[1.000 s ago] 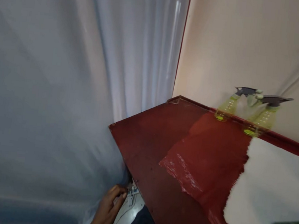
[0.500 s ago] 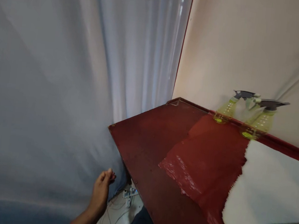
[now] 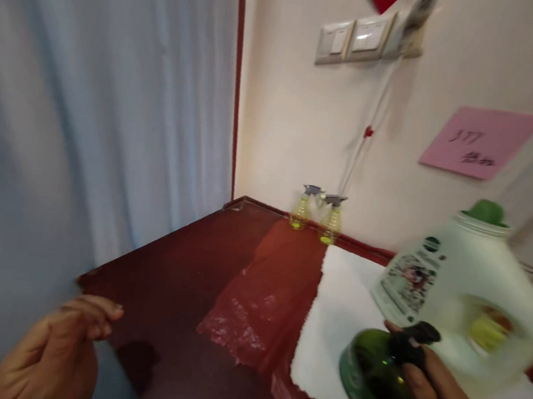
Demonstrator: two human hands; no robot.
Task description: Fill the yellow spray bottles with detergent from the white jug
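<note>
On the right, my right hand (image 3: 450, 396) is closed around the neck of a green see-through pump bottle (image 3: 367, 375) with a black pump head (image 3: 416, 342). The bottle is tilted, its base toward the left, over a white cloth (image 3: 331, 333); whether it touches the cloth I cannot tell. My left hand (image 3: 58, 346) hangs at the lower left by the table's edge, fingers curled together, with nothing visible in them. Just behind the pump bottle stands a large pale green jug (image 3: 469, 265) with a green cap and a printed label.
Two yellowish spray bottles (image 3: 329, 225) stand against the wall at the back of the dark red table (image 3: 166, 290). A red plastic sheet (image 3: 254, 312) lies partly under the cloth. A grey-blue curtain (image 3: 129, 102) hangs on the left. Switches (image 3: 333, 41) and a pink note (image 3: 482, 143) are on the wall.
The view has turned right and up, bringing the jug, note, switches and my right hand into sight. More of the green pump bottle shows. My left hand appears closer and further left, still curled.
</note>
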